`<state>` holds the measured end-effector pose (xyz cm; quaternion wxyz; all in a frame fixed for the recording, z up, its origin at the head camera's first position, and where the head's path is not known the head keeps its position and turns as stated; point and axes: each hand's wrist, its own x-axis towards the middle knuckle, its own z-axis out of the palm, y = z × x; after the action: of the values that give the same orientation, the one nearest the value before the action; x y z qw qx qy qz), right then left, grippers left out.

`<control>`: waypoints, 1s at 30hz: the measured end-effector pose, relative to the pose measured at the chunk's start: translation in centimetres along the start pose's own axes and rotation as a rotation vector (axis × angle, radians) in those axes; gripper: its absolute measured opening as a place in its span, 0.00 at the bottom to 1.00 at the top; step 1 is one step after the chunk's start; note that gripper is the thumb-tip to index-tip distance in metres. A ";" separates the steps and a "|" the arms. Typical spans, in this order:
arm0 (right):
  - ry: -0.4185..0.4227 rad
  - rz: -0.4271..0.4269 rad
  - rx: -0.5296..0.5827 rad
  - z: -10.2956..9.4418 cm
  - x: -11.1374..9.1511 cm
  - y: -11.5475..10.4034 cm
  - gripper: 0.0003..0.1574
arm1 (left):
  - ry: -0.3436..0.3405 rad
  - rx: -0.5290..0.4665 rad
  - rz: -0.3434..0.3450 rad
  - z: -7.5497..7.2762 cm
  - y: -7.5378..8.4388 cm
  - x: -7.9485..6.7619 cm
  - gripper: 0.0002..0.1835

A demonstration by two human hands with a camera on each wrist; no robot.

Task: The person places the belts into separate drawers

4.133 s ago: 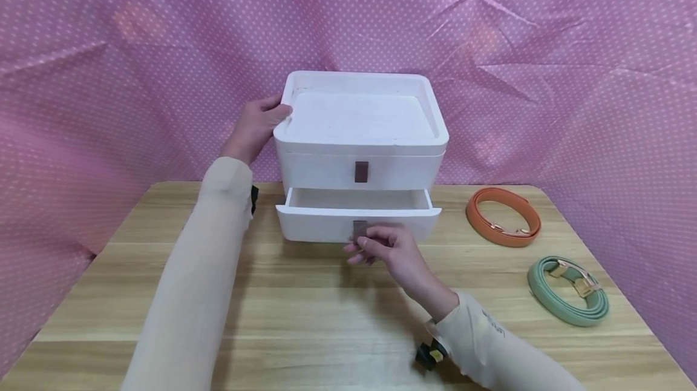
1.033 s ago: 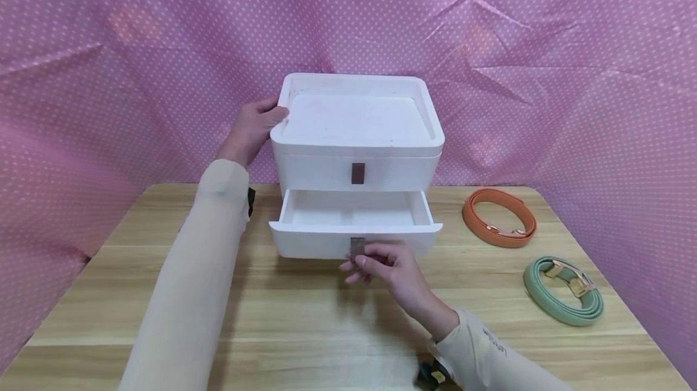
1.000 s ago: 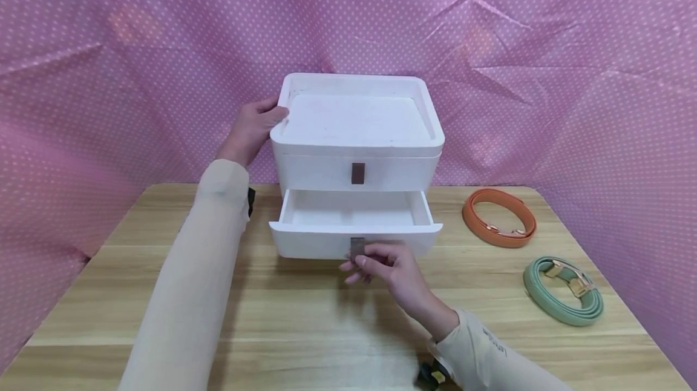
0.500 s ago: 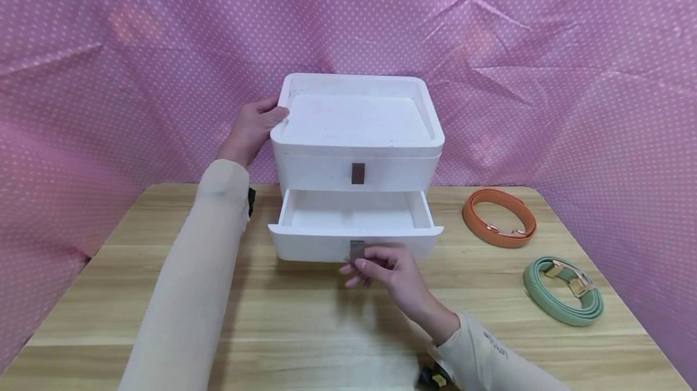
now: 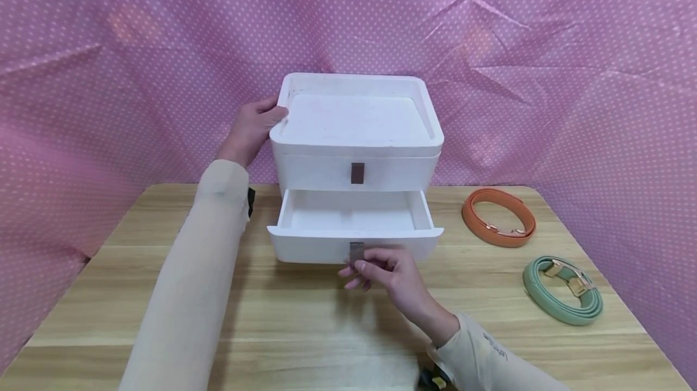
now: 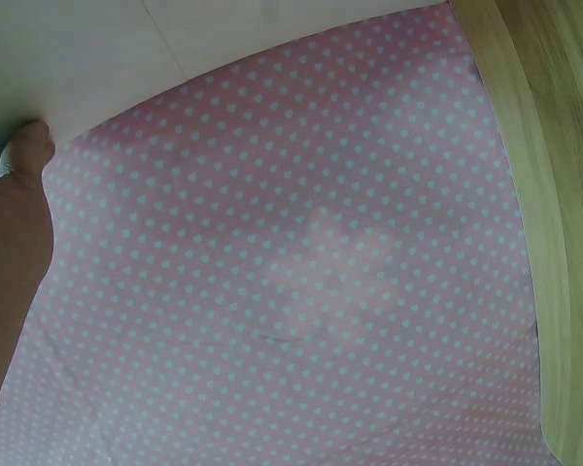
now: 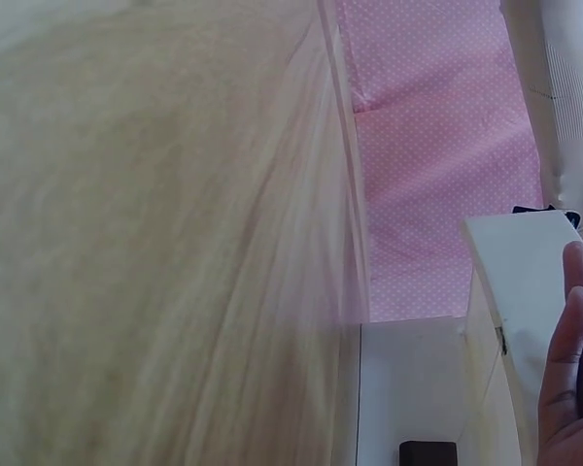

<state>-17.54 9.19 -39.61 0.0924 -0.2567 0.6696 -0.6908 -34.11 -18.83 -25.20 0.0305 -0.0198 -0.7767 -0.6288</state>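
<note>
A white two-drawer storage box (image 5: 356, 118) with a tray-like top stands at the back of the table. My left hand (image 5: 251, 128) grips its left side, the thumb over the top rim; the left wrist view shows that thumb (image 6: 29, 146) against the white wall. The upper drawer, with a brown tab (image 5: 357, 173), is closed. The lower drawer (image 5: 310, 247) is pulled well out and its visible inside is bare. My right hand (image 5: 400, 276) pinches the brown tab handle (image 5: 356, 250) on the lower drawer's front. Its fingers (image 7: 564, 369) show at the edge of the right wrist view.
To the right on the wooden table (image 5: 305, 330) lie a coiled orange belt (image 5: 476, 221) and, nearer, a coiled green belt (image 5: 544, 303) with a gold buckle. A pink dotted cloth (image 5: 348, 16) hangs behind and beside the table.
The lower drawer has slid out toward me, mostly before the last second and only slightly since, with my right hand moving along on its tab. My left hand keeps its hold.
</note>
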 end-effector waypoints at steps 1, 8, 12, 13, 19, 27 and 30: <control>-0.001 -0.003 -0.002 0.0 0.0 0.0 0.15 | -0.001 -0.002 0.000 0.0 0.0 0.0 0.32; -0.003 -0.011 -0.016 0.0 -0.1 0.0 0.15 | -0.002 -0.007 -0.010 0.0 -0.1 0.0 0.32; 0.000 -0.015 -0.018 0.1 -0.2 0.0 0.13 | -0.001 -0.007 -0.010 0.0 -0.1 -0.1 0.31; -0.001 -0.016 -0.016 0.1 -0.2 0.0 0.13 | -0.002 -0.008 -0.008 0.0 -0.1 -0.1 0.31; -0.006 -0.015 0.003 0.2 -0.2 -0.2 0.12 | -0.001 -0.015 0.000 0.0 -0.1 0.0 0.31; -0.006 0.002 -0.001 0.3 -0.3 -0.5 0.13 | -0.002 -0.020 -0.011 0.0 -0.1 0.1 0.31; -0.004 0.007 -0.017 0.5 -0.3 -0.6 0.13 | -0.001 -0.009 -0.019 0.0 -0.1 0.0 0.31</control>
<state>-16.92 8.98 -39.09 0.0940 -0.2563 0.6762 -0.6843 -34.16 -18.86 -25.27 0.0241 -0.0129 -0.7741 -0.6325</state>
